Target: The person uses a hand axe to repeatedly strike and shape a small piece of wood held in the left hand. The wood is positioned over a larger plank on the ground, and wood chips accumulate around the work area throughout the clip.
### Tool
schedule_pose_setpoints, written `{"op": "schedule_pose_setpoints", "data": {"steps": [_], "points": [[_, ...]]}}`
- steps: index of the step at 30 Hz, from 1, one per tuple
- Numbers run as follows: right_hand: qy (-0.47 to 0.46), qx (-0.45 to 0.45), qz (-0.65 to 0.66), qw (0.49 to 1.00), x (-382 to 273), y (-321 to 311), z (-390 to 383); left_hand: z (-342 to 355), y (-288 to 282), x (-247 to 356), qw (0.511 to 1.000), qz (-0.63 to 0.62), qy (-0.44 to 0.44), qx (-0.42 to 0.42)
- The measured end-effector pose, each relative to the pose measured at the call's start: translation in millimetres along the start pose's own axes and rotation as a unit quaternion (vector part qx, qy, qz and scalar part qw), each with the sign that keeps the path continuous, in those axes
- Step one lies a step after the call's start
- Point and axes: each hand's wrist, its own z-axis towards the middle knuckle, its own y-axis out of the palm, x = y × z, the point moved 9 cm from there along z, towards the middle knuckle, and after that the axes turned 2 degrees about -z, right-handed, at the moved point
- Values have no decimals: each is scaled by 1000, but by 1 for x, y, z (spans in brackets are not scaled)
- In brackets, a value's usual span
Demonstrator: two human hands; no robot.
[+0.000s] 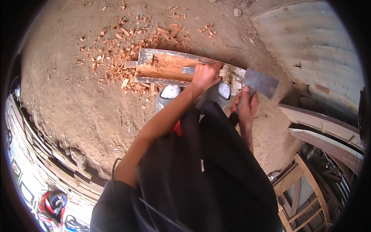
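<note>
A long wooden piece with a hollowed, orange-brown middle and worn, pale-flecked side edges lies on the dirt in front of me. My left hand is closed around a chisel, whose flat metal blade points left over the hollow. The chisel's frayed, pale butt shows to the right of that hand. Farther right, my right hand grips a tool with a broad, flat, rectangular metal head, like a cleaver. This head is apart from the chisel's butt. Fingers hide much of both handles.
Wood chips are scattered over the dirt around the left end. My shoes are against the near edge. A corrugated metal sheet, boards and a wooden frame stand on the right; a red motorcycle is at lower left.
</note>
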Motion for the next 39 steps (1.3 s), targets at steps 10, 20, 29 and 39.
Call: {"op": "schedule_pose_setpoints", "data": {"steps": [10, 20, 29, 39], "points": [[54, -80, -59, 994, 19, -4, -6, -9, 5, 4, 995, 14, 73, 59], [60, -130, -75, 987, 23, -11, -15, -9, -5, 3, 994, 14, 105, 31], [68, -91, -30, 993, 21, -5, -15, -6, 8, 1, 996, 66, 50, -26], [69, -92, -87, 990, 10, -9, -2, -3, 14, 4, 995, 67, 70, -10]]}}
